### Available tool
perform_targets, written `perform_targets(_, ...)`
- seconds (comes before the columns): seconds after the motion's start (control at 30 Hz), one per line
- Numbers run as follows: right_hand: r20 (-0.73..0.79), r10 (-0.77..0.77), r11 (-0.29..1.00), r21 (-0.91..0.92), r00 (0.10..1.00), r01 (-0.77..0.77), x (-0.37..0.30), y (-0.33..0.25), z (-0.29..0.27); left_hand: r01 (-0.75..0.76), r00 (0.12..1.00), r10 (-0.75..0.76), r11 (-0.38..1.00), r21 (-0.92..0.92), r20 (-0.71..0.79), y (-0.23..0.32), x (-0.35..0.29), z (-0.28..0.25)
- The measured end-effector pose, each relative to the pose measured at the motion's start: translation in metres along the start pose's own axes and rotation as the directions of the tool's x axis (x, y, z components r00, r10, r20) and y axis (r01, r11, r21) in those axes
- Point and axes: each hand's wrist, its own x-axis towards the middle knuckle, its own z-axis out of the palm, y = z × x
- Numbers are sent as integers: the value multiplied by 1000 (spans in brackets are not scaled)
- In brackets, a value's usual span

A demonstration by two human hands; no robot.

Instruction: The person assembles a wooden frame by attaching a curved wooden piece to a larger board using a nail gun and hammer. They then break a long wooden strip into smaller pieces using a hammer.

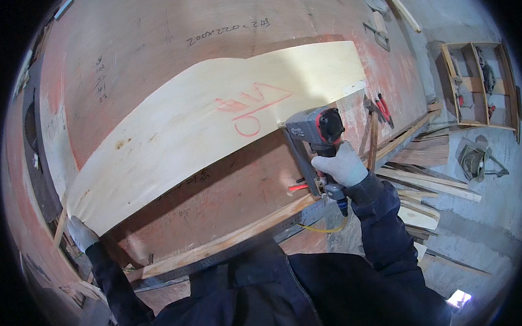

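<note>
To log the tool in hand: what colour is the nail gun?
The nail gun is mainly grey, with a black end and red trim; the head view shows it.

A reddish table bears a pale panel — hammer and pliers right, clamp far right — and, near, a red-handled tool, perhaps cutters.

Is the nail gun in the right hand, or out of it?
It is in: the gloved right hand is wrapped around the nail gun.
</note>
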Motion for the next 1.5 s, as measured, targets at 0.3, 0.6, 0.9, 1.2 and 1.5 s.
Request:
perform_targets(0.3, 55, -113, 986, -114, 992, 119, -15, -13, 49, 92, 990, -91, 996, -11, 108, 38, -9, -15)
perform_targets(0.6, 93, -30, 989, -140, 995, 43, -33, -32, 88, 66, 995, -73, 993, 98, 67, 58, -13, -16)
perform_targets(0.9, 138, -57, 972, -218, 989, 86, -50, -61, 141, -55, 994, 45, 993, 103, 103, 82, -16, -25)
perform_targets(1.2, 220, -24, 986, -156, 975, 59, -62, -78, 209, -4, 999, 6, 1000, 26, -54, 90, -23, -24)
perform_targets(1.5, 306, -53, 976, -186, 951, 114, -84, -110, 265, 52, 998, -52, 998, 21, -18, 100, -23, -30)
